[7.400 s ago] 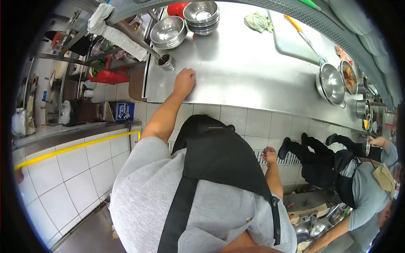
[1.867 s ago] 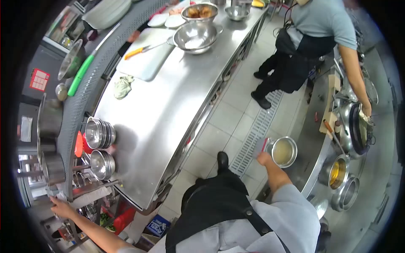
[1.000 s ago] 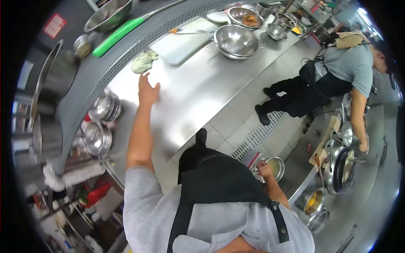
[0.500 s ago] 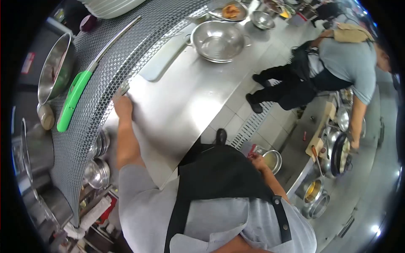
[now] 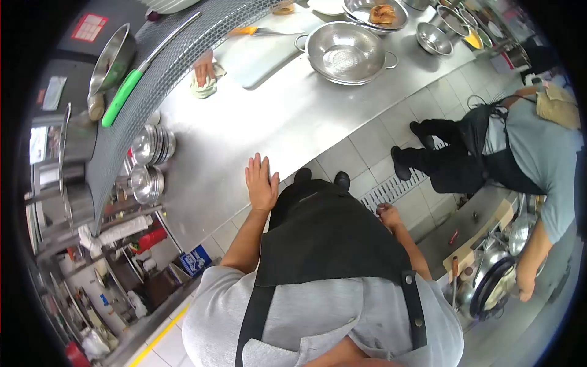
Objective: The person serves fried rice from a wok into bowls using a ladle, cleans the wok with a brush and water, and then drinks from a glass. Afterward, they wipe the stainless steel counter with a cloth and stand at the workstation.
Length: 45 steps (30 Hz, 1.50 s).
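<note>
My left hand lies flat near the front edge of the steel counter, fingers spread and holding nothing. Over the floor to the right of my apron is my right hand, its fingers curled; whatever is inside them is too small to make out. Across the counter, another person's hand presses on a pale green cloth. A white cutting board lies beside the cloth. Further right stands a two-handled steel colander.
A mesh shelf overhangs the counter, bearing a green long-necked lighter and a steel bowl. Stacked bowls stand beneath it. An orange-handled knife lies behind the board. Another person works at a pan on the right.
My left hand has drawn back from the counter's far side and now rests flat near me. Another person's hand with the cloth has come into view. A pot near my right hand is no longer visible.
</note>
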Each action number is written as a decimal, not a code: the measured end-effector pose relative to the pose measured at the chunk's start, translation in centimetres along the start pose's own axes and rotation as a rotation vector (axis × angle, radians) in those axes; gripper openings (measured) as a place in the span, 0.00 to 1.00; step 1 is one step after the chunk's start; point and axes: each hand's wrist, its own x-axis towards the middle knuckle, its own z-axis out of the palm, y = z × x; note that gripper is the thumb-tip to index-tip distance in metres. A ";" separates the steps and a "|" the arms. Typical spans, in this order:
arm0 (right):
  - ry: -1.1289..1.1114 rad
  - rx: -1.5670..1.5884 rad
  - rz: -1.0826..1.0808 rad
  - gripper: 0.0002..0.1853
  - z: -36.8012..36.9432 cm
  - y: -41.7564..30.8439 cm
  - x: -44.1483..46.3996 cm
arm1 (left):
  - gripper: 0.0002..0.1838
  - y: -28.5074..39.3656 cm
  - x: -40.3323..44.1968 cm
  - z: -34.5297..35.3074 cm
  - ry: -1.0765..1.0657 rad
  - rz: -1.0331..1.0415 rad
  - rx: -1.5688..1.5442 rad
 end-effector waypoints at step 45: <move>-0.061 -0.425 -0.115 0.19 9.6 5.0 -7.6 | 0.34 -4.7 13.4 -3.8 -0.127 0.055 -0.133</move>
